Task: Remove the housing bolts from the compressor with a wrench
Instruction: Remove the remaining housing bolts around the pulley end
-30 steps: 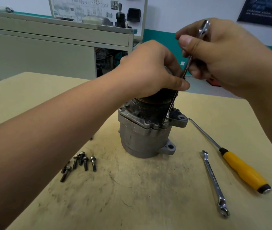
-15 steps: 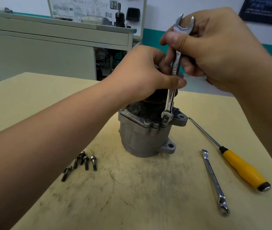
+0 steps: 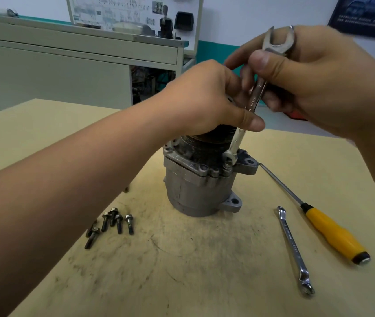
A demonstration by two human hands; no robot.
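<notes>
A grey metal compressor (image 3: 195, 191) stands upright in the middle of the tan table (image 3: 204, 271). My left hand (image 3: 207, 104) clamps down over its dark top. My right hand (image 3: 314, 78) pinches the upper part of a silver combination wrench (image 3: 254, 99), held nearly upright with its open jaw at the top. The wrench's lower end sits on a housing bolt (image 3: 227, 164) at the flange's right front. Several removed bolts (image 3: 111, 223) lie loose on the table to the compressor's left.
A second wrench (image 3: 294, 250) lies on the table at the right. Beside it rests a yellow-handled screwdriver (image 3: 333, 232) with its shaft pointing toward the compressor. Behind the table stand a grey cabinet (image 3: 67, 65) and a wall board.
My right hand has twirled the wrench about its long axis on the bolt, from edge-on to flat face showing. My left hand has stayed on the compressor's top.
</notes>
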